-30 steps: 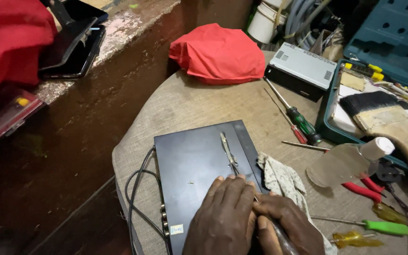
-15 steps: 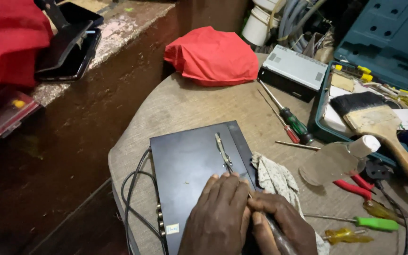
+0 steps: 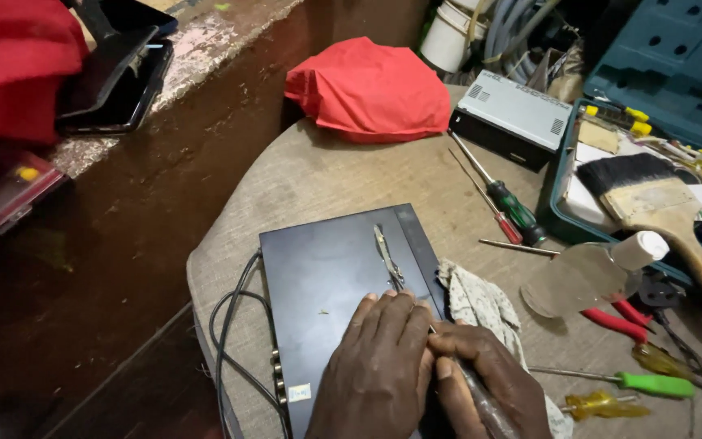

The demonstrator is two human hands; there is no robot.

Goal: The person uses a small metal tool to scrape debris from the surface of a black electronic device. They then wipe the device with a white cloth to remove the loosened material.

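- Your right hand (image 3: 489, 378) had its fingers clamped on a dark-handled tool (image 3: 481, 402); your left hand (image 3: 379, 366) lay flat, fingers together, on the black box (image 3: 331, 280).
- That box, matte with tweezers (image 3: 387, 256) on top, sat at the worktop's (image 3: 327, 175) near edge.
- Worn tan cloth covered the worktop beside a brown wall (image 3: 164, 179).

Under your left hand (image 3: 379, 370) lies a flat black box (image 3: 339, 297), lid up, its long axis running away from you on the cloth-covered table; metal tweezers (image 3: 387, 256) rest on top. Your right hand (image 3: 489, 382) grips a dark-handled tool (image 3: 489, 410) (tip hidden) at the box's right edge.
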